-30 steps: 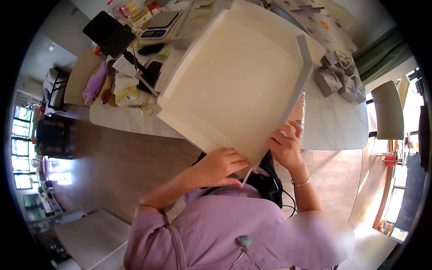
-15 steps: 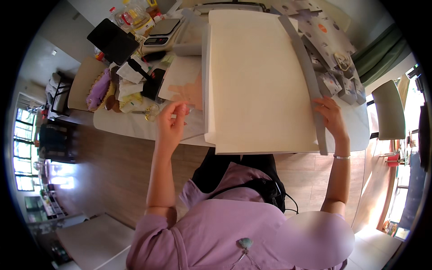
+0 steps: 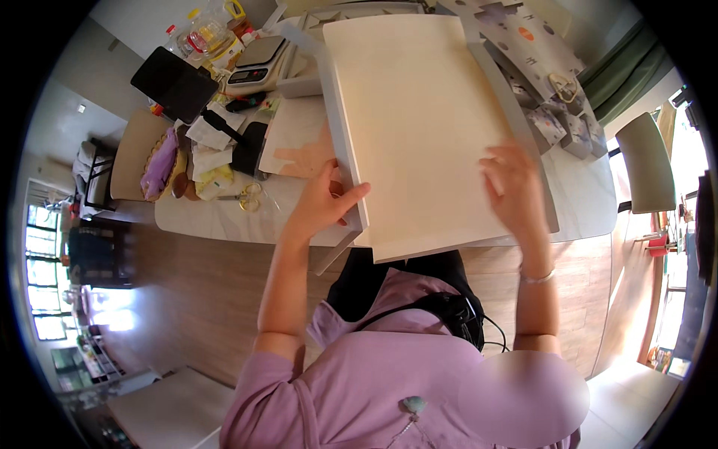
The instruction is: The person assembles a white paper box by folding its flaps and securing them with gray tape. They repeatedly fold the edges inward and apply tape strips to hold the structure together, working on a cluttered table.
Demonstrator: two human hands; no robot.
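Observation:
A large cream cardboard panel with upright grey side flaps lies across the table in front of me, its near edge at the table's front. My left hand pinches the near end of the left flap, thumb on the inner side and fingers outside. Over the panel's right part hovers my right hand, smeared by motion, its fingers hard to make out. The right flap leans outward beyond it, with no hand on it. Below the left near corner, a narrow grey strip sticks out past the table edge.
To the left are gold-handled scissors, a black tablet on a stand, a kitchen scale and a grey open box. Small patterned boxes stand at the right, near a chair. Bottles stand at the back left.
My left hand has moved right and taken hold of the left flap. My right hand has left the right flap and moved inward over the panel. The panel has turned slightly.

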